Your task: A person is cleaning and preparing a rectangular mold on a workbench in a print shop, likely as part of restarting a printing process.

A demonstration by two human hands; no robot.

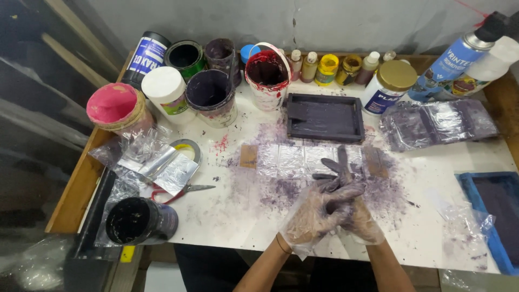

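Note:
My left hand (312,215) and my right hand (363,223) meet over the white table's front edge (227,216). Both wear thin clear plastic gloves stained purple. The left hand's purple fingers spread upward. My right hand lies across it and seems to pinch its glove; the exact grip is hidden. Just beyond the fingers a row of silver foil squares (292,159) lies on a purple-powdered patch. Behind it sits a dark purple rectangular tray (324,116).
Paint pots crowd the back: a red-smeared bucket (267,73), purple-stained cups (211,94), small bottles (327,67), a gold-lidded jar (390,85), a spray can (459,57). On the left lie scissors (184,190), tape (186,148) and a black can (138,220). A blue tray (494,211) sits right.

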